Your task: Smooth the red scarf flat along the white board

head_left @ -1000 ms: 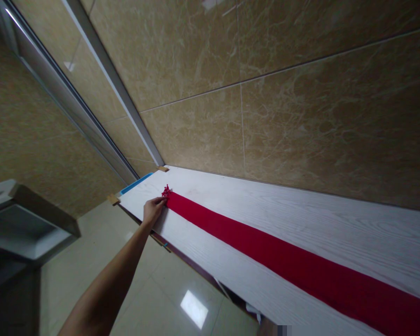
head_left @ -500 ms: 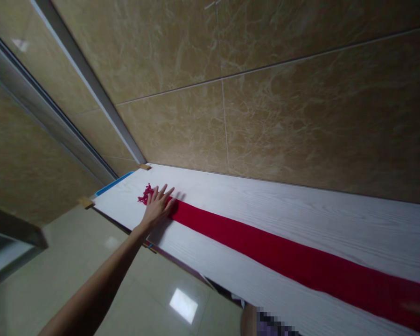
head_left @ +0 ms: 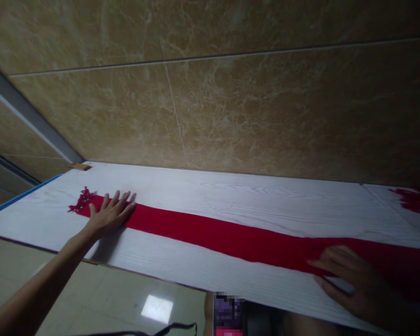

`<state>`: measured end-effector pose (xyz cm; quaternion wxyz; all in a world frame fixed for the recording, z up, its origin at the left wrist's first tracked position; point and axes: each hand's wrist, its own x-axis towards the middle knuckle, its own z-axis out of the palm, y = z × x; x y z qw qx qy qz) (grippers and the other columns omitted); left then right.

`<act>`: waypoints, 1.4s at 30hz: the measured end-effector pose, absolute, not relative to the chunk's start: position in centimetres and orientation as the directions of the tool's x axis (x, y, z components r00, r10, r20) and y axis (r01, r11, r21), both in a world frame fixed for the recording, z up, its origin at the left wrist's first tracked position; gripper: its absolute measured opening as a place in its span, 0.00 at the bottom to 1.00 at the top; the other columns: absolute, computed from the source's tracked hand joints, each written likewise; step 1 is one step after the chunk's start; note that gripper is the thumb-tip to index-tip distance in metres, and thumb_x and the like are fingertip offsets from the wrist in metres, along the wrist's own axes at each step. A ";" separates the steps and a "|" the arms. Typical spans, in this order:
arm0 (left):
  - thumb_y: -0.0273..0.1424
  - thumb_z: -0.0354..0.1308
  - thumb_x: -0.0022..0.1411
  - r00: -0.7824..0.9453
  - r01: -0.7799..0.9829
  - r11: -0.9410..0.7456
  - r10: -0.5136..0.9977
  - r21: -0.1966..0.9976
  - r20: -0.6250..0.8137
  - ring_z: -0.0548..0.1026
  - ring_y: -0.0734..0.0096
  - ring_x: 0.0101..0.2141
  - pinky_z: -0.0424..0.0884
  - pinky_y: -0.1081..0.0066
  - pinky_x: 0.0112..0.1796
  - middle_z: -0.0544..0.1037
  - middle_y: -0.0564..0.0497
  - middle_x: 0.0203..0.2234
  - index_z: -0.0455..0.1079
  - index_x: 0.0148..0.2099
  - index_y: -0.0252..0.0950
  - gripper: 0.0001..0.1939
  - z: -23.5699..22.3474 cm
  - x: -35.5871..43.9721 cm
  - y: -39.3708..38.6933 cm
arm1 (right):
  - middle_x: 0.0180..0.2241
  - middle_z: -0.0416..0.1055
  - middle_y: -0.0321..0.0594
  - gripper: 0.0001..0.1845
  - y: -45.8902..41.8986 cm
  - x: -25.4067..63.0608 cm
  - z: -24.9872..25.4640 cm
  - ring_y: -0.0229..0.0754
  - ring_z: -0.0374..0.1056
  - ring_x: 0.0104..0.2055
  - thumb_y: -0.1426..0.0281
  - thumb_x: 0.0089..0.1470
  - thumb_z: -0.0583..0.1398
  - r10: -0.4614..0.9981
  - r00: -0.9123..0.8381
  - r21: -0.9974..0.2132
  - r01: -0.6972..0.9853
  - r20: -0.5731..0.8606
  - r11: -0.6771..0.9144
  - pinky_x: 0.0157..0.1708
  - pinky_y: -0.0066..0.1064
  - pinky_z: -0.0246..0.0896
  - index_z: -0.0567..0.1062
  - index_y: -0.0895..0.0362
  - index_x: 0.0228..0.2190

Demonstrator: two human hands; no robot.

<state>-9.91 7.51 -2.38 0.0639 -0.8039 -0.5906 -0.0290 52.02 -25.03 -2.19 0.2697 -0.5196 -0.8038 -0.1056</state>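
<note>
A long red scarf (head_left: 203, 233) lies stretched along the white wood-grain tabletop (head_left: 182, 186), with a knotted fringe at its left end. My left hand (head_left: 110, 214) rests flat on the scarf close to that fringe, fingers spread and holding nothing. Over the scarf's near edge at right is my right hand (head_left: 350, 275). Its fingers are bent, with the index fingertip on the cloth and the thumb apart from it near the edge; no grip on the cloth shows. Right of this hand the scarf runs out of view.
More red fringe (head_left: 418, 200) lies at the back right of the tabletop. A tiled wall (head_left: 248, 116) rises along the far edge. Blue edging (head_left: 26, 193) lines the left end. Below the near edge are the floor (head_left: 108, 298) and a dark strap (head_left: 171, 329).
The view has swung to the right, bringing the second red fringe into sight. My right hand has come fully into view over the scarf. My left hand stays near the left fringe.
</note>
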 end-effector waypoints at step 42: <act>0.46 0.41 0.71 0.400 0.912 -0.405 0.913 0.066 0.082 0.63 0.46 0.65 0.63 0.46 0.63 0.68 0.36 0.65 0.67 0.62 0.32 0.30 -0.3 -2.1 8.4 | 0.72 0.57 0.47 0.31 -20.9 54.8 -4.3 0.57 0.53 0.74 0.57 0.72 0.43 0.991 0.008 -0.145 0.989 0.131 0.011 0.70 0.63 0.51 0.68 0.52 0.67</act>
